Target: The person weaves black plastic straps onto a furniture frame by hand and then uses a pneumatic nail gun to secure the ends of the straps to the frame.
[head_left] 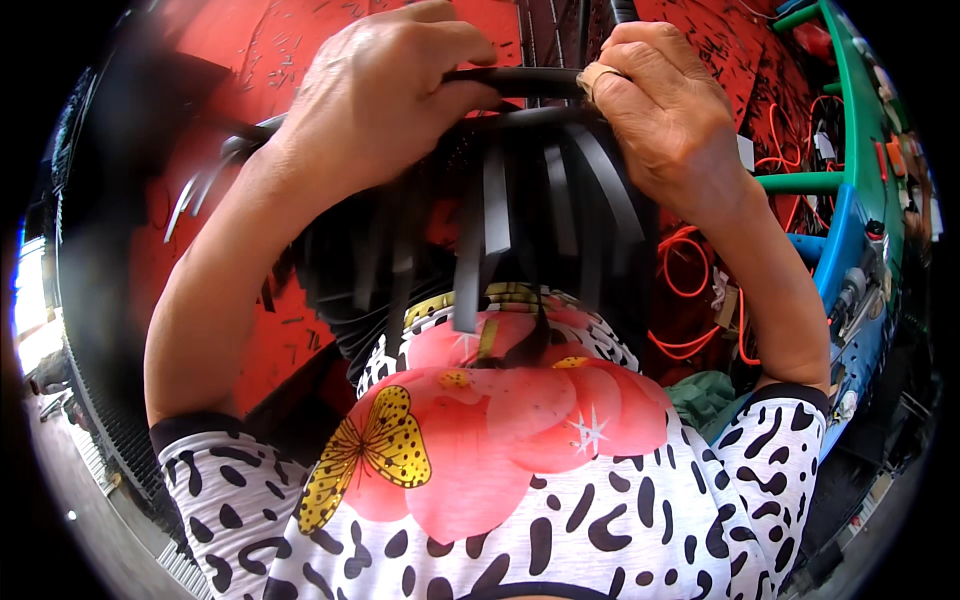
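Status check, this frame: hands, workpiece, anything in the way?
Left hand and right hand at black strip, grips partly hidden. Strip spans between them. Grey strips dangle below, possibly obstructing.

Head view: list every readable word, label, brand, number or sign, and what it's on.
None readable.
Small white rectangular patch near the green tubular frame: too small to tell if printed.
White patch near the thin orange cables: too small to tell.
Black-and-white patterned shirt with pink flowers and yellow butterfly: pictures only, no lettering visible.
Flat black band at top centre: no marks visible.
Hanging dark-grey flat strips: partly blurred, none legible.
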Tool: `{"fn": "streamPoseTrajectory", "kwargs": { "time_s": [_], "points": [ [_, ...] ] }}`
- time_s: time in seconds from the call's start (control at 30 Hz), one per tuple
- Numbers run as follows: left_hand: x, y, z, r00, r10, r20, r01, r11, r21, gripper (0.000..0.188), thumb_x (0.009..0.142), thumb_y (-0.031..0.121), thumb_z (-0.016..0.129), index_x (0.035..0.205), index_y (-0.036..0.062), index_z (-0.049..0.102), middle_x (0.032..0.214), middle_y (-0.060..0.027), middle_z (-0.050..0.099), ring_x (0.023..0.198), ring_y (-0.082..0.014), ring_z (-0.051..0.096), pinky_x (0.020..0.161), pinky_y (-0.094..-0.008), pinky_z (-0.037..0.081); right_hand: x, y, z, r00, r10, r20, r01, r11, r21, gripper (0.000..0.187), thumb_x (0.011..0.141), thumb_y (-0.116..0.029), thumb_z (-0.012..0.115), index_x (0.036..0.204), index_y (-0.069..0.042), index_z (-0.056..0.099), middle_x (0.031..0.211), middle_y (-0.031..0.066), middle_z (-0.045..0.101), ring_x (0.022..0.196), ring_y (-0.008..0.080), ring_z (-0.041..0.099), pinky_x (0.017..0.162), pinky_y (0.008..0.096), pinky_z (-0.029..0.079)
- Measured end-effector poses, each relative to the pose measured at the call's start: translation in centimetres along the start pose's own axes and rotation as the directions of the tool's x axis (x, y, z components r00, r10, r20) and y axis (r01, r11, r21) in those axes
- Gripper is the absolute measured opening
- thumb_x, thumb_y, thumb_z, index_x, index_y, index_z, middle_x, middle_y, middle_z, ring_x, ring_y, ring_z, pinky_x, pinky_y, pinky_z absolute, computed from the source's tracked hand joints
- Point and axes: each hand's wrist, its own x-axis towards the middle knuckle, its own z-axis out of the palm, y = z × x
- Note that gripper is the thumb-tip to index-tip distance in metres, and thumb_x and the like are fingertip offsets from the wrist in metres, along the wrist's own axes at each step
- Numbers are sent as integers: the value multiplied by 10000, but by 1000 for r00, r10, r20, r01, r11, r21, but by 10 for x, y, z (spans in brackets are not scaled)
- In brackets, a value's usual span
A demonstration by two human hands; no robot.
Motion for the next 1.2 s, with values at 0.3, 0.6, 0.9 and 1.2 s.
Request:
{"fn": "streamPoseTrajectory", "kwargs": {
  "time_s": [0.3, 0.6, 0.9, 1.2],
  "points": [
    [-19, -28, -9, 999, -7, -49, 9, 999, 42, 149, 768, 52, 668, 896, -14, 625, 832, -95, 566, 711, -156, 547, 648, -282, 443, 11, -5, -4, 999, 13, 34, -13, 1000, -2, 208, 609, 60, 615, 814, 36, 591, 778, 114, 550, 802, 276, 557, 679, 345, 474],
    [-19, -29, -27, 973, -159, 167, 186, 969, -163, 176, 756, 53, 669, 911, -17, 626, 821, -94, 569, 726, -196, 566, 681, -291, 458, 20, -11, -8, 998, 18, 60, -21, 999, 44, 210, 598, 67, 623, 803, 55, 584, 768, 132, 548, 775, 296, 561, 658, 352, 476],
    [-42, -14, -31, 981, 78, -177, -35, 971, 236, 254, 683, 15, 707, 913, -28, 607, 783, -107, 558, 681, -238, 559, 623, -306, 478, 22, -13, -13, 999, 22, 32, -21, 1000, -18, 233, 583, 80, 632, 809, 47, 589, 777, 126, 555, 776, 298, 569, 667, 352, 489],
    [-36, 7, -37, 918, 386, 92, -320, 858, -401, 329, 572, 36, 640, 900, 17, 625, 822, -115, 556, 677, -261, 524, 601, -363, 418, 23, -8, -21, 999, 4, 35, -5, 1000, 29, 231, 584, 80, 627, 809, 47, 585, 766, 119, 541, 769, 286, 558, 652, 347, 477]
  ]
}}
